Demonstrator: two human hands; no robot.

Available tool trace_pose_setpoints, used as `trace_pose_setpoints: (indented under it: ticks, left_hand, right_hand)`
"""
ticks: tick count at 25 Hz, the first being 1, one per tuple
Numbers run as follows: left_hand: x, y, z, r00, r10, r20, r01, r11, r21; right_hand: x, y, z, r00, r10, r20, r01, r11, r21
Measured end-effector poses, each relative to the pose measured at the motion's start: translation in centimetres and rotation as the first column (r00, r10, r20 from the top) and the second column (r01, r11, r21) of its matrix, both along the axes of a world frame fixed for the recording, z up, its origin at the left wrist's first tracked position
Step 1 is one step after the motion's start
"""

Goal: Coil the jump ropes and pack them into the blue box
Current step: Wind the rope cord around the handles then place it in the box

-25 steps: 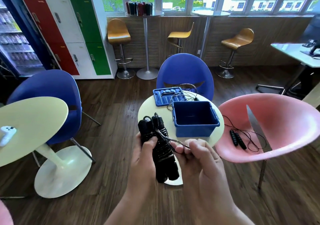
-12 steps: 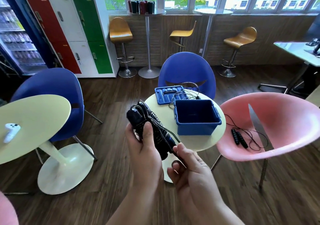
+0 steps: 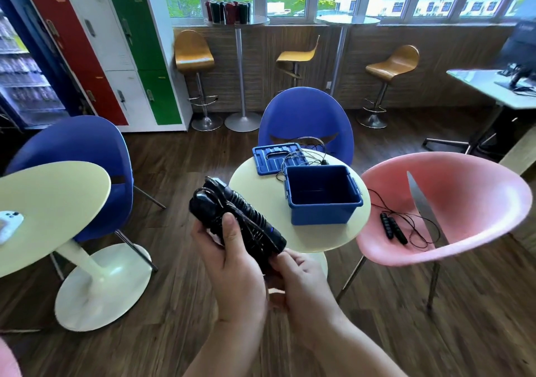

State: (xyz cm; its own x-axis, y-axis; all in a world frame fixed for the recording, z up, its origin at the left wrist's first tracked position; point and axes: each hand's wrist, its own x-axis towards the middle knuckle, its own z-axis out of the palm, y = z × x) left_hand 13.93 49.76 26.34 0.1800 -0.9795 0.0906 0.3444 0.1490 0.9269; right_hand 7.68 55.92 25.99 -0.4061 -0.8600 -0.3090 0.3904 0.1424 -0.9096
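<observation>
Left hand grips ribbed black jump-rope bundle — right hand steadying.

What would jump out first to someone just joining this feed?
The black jump rope bundle, gripped by the left hand with the right hand at its lower end. Behind it, the open blue box sits on the round table; another rope lies uncoiled on the pink chair.

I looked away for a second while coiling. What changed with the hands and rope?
The right hand released the cord it pinched and now cups the lower end of the jump rope bundle, now tilted. The left hand still grips it. Blue box unmoved.
</observation>
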Motion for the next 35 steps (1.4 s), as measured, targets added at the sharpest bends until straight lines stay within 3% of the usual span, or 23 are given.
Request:
trace_pose_setpoints:
  ticks: [4,11,15,16,19,22,29,31,32,33,35]
  left_hand:
    - [0.2,-0.6,0.4,0.991,-0.017,-0.13,0.036,0.989,0.147]
    - [1.0,-0.9,1.1,0.957,-0.085,-0.276,0.19,0.906,0.38]
    - [1.1,-0.2,0.5,0.932,-0.11,-0.344,0.274,0.835,0.477]
    - [1.1,0.2,0.4,0.929,-0.093,-0.359,0.269,0.835,0.48]
    - [0.7,1.4,0.6,0.919,-0.065,-0.389,0.246,0.866,0.436]
    - [0.6,1.0,1.0,0.911,-0.097,-0.401,0.278,0.862,0.424]
    - [0.6,-1.2,0.6,0.873,-0.281,-0.398,0.471,0.697,0.541]
    - [1.3,-1.6,-0.2,0.881,-0.365,-0.301,0.472,0.719,0.51]
    - [1.8,-1.6,-0.7,0.894,-0.418,-0.164,0.442,0.754,0.485]
    - [2.4,-1.5,-1.0,0.888,-0.457,0.045,0.393,0.806,0.442]
    - [3.5,-1.6,-1.2,0.763,-0.361,0.536,0.288,0.932,0.218]
  right_hand:
    - [0.3,-0.3,-0.1,0.96,-0.05,-0.275,0.038,0.998,-0.051]
    - [-0.2,0.7,0.1,0.895,0.014,-0.446,-0.027,0.999,-0.023]
    - [-1.8,1.3,-0.1,0.732,0.042,-0.68,-0.012,0.999,0.048]
    - [-2.1,1.4,0.1,0.713,0.012,-0.701,0.025,0.999,0.044]
    - [-2.2,1.5,0.5,0.769,-0.128,-0.627,0.129,0.991,-0.043]
    - [-2.6,1.7,0.9,0.788,-0.176,-0.59,0.132,0.984,-0.117]
    - [-4.5,1.9,1.2,0.718,-0.11,-0.687,0.056,0.993,-0.101]
    - [-5.8,2.2,1.7,0.694,-0.101,-0.713,0.071,0.995,-0.072]
    - [-6.7,2.3,2.1,0.665,-0.073,-0.743,0.068,0.997,-0.037]
    - [-7.7,2.4,2.5,0.624,-0.018,-0.781,0.042,0.999,0.011]
    - [-9.2,2.5,3.6,0.496,0.143,-0.856,-0.059,0.99,0.131]
